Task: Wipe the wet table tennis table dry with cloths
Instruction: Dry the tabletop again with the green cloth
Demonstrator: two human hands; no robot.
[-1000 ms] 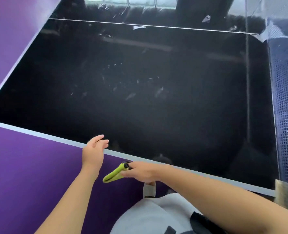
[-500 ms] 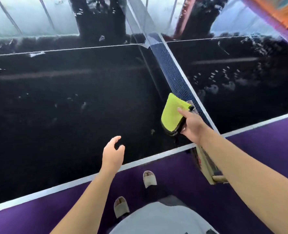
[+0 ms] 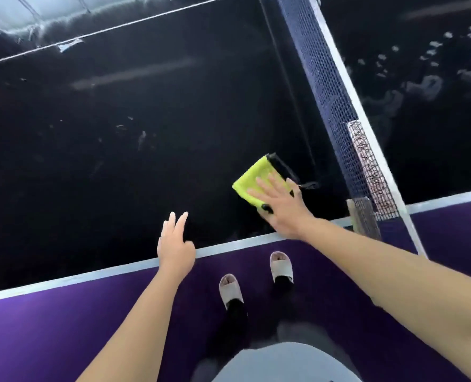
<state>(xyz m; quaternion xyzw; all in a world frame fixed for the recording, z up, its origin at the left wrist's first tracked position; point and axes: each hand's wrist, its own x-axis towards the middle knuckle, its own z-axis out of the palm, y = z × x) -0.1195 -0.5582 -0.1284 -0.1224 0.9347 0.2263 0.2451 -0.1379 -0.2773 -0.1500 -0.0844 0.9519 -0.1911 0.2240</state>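
Item 1, counter [image 3: 151, 166]: black table tennis top with a white edge line, glossy; water beads and pooled patches lay on the half beyond the net [image 3: 336, 106], faint streaks on the near half.

Item 2, cloth [image 3: 253, 180]: yellow-green, folded, black-edged. It lay flat on the counter just beside the net, on the near half, close to the white edge line. Half a second earlier it had been held up off the surface, pinched by its lower edge; now it was down and spread under the palm.

Item 3, right hand [image 3: 281, 205]: pressed flat on the cloth, fingers wide and splayed, no longer gripping.

Item 4, left hand [image 3: 175, 241]: open, fingers loosely extended, holding nothing, over the counter's white edge line, well apart from the cloth. Much the same posture as before.

Item 5, floor [image 3: 63, 332]: purple, below the counter edge; two pale slippers [image 3: 256, 279] stood on it, near the net post [image 3: 362, 216].
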